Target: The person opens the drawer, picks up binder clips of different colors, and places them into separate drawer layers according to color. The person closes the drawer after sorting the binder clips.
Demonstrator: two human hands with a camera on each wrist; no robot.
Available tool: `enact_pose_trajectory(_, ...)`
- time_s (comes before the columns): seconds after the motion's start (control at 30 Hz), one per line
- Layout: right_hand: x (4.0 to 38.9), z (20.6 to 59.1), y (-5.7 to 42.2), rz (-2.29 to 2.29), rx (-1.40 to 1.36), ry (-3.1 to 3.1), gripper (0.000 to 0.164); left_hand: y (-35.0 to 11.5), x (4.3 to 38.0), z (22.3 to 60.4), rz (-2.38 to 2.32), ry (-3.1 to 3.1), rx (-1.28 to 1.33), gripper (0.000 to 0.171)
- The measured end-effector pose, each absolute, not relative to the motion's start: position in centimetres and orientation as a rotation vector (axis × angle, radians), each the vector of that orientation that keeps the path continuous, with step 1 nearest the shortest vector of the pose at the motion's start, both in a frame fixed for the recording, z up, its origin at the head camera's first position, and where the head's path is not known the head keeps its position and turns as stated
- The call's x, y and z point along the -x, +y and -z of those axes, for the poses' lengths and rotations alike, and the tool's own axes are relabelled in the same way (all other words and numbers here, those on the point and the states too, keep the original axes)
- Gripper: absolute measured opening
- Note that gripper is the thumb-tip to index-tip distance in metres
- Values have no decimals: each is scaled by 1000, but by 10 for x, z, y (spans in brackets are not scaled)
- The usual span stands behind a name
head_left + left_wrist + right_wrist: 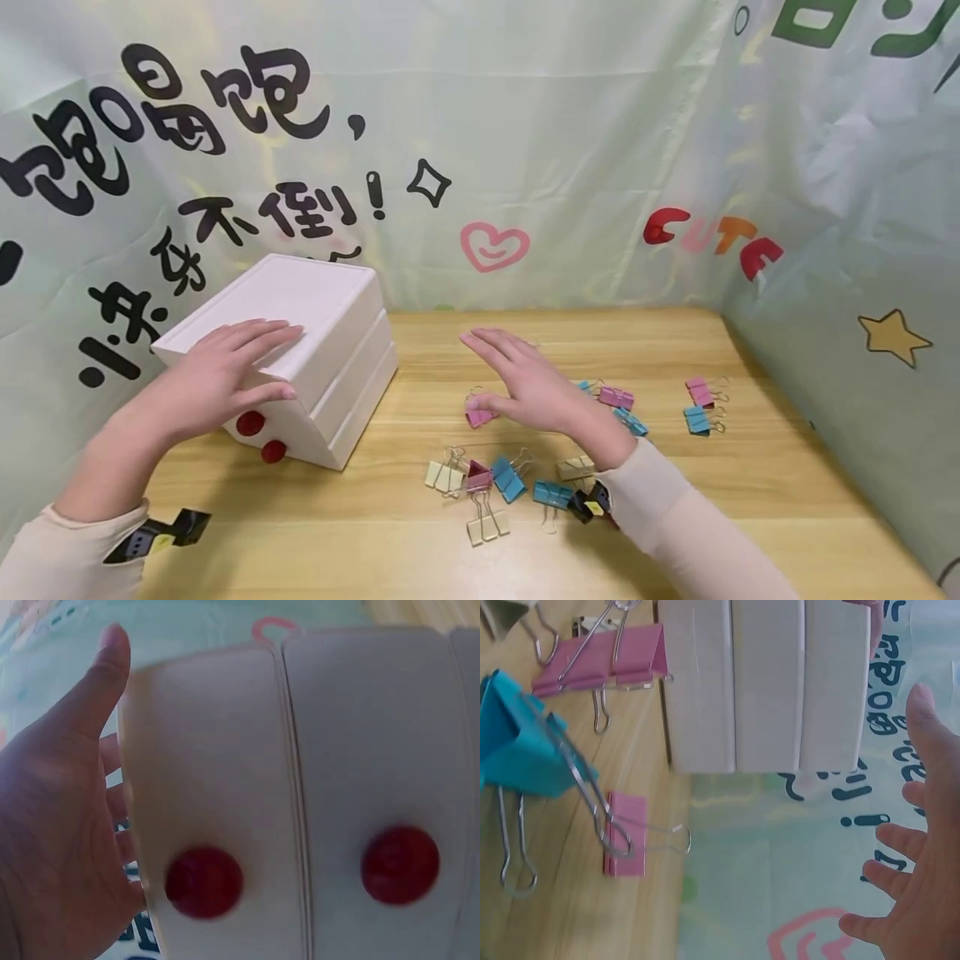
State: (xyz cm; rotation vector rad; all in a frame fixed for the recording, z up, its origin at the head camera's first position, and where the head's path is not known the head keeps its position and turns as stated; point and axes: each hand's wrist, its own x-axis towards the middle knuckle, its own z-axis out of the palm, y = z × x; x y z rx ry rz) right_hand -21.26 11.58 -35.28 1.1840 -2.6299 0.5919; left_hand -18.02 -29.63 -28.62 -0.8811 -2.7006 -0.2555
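A white box with stacked drawers point(352, 358) stands at the left of the table, red round knobs point(204, 882) on its front. Over its top front edge lies my left hand point(217, 371), fingers straight and thumb held apart; the left wrist view shows that hand point(64, 799) beside the top drawer's front. My right hand point(536, 383) is raised above the table, right of the box, fingers extended and holding nothing. Beneath and around it are binder clips: a pink one point(478, 417) by the thumb, a blue one point(510, 479) and a cream one point(488, 528) nearer the front.
More clips lie to the right, among them a pink clip point(617, 397) behind my right wrist and a blue clip point(697, 421) farther over. A printed cloth point(570, 150) hangs behind and on both sides of the wooden table point(795, 517).
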Motion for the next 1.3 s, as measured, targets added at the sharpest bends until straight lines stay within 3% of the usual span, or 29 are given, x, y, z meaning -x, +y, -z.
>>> enact_pose_trajectory(0.33,216,349,83,-601,-1251,-2624,83,-301,184,295,269,-2663,874,73)
enact_pose_trajectory(0.83,227,333,40,-689,-1279,-2601,81,-273,184,296,172,-2653,786,70)
enact_pose_trajectory(1.1,230,322,14,-735,-1313,-2581,79,-302,186,289,246,-2635,772,54)
enact_pose_trajectory(1.3,228,315,-3,-710,-1334,-2576,79,-328,189,289,262,-2682,680,52)
